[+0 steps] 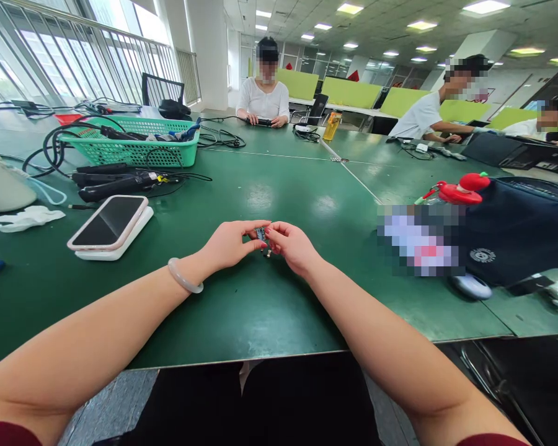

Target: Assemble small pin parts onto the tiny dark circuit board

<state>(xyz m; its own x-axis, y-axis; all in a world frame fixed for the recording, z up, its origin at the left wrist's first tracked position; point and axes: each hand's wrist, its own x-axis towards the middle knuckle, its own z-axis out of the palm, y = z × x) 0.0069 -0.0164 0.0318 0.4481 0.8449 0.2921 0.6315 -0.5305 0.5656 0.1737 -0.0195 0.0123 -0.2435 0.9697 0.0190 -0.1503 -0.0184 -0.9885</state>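
Left fingers (255, 224) and right fingers (280, 228) pinch one small grey part (261, 233) (one green basket (170, 156) stands beyond).

Green table (279, 316) with mint-green basket (134, 155), yellow bottle (332, 126), dark bag (530, 229), computer mouse (473, 287)

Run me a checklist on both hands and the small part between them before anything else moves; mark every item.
1. Left hand on the small part: ok, its fingers and thumb hold it.
2. Right hand gripping the part: cannot tell; its fingers are right up against it, but contact is unclear.
3. Part fully visible: not ok, fingers partly cover it.
4. Tiny bits below it, joined or loose: cannot tell, too small.
5. Bracelet away from the part: ok, around the left wrist.
6. Phone apart from the left forearm: ok.
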